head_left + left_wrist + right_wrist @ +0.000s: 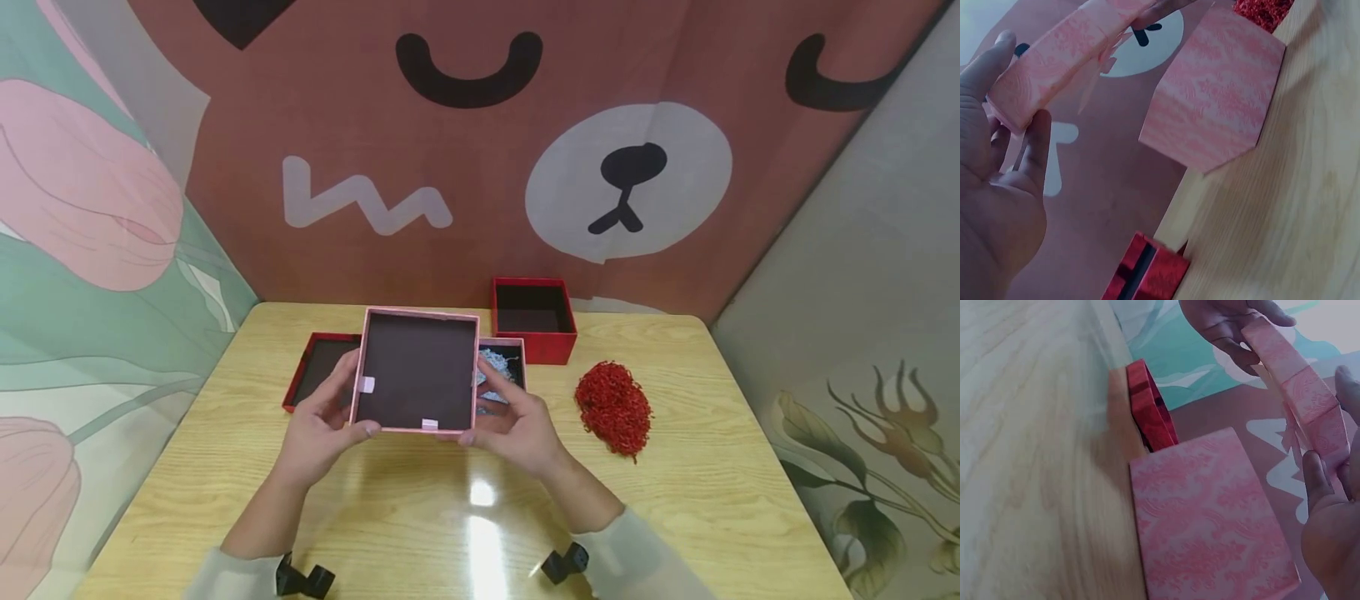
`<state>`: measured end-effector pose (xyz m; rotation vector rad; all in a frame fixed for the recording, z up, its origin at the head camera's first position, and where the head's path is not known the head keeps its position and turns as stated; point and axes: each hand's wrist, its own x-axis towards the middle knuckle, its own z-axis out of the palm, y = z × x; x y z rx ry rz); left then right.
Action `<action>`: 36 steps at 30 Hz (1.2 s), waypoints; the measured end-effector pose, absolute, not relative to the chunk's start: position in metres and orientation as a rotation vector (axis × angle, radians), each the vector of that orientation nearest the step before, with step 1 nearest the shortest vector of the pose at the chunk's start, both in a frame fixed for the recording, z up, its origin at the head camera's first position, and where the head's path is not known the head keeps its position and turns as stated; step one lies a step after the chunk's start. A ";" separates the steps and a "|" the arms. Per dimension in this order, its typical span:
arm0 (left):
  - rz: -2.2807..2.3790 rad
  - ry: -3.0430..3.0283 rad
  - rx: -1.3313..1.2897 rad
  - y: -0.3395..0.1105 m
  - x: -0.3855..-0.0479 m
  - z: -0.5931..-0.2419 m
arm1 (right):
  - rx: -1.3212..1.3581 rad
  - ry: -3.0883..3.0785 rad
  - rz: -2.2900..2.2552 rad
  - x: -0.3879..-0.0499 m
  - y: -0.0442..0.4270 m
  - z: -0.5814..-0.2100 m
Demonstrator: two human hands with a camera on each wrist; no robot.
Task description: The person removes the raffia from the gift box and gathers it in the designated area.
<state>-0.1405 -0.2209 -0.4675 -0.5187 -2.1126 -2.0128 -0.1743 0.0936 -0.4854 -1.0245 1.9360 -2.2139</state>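
Both hands hold up a pink patterned box lid, its dark inside facing the head camera. Two small white tabs show on the inner edge of the lid. My left hand grips its left side, thumb at the lower corner. At the right side, my right hand grips it, with the thumb near the lower right corner and fingers behind. Behind the lid stands a pink box on the table, partly hidden in the head view. Light blue shredded paper lies in that box.
An open red box stands at the back of the table. A shallow red lid with a dark inside lies at the left, partly covered by the held lid. At the right is a heap of red shredded paper.
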 end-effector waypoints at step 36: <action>-1.833 -2.508 -0.243 -0.306 -0.088 -0.484 | -0.964 2.100 -1.943 -0.140 0.025 -0.505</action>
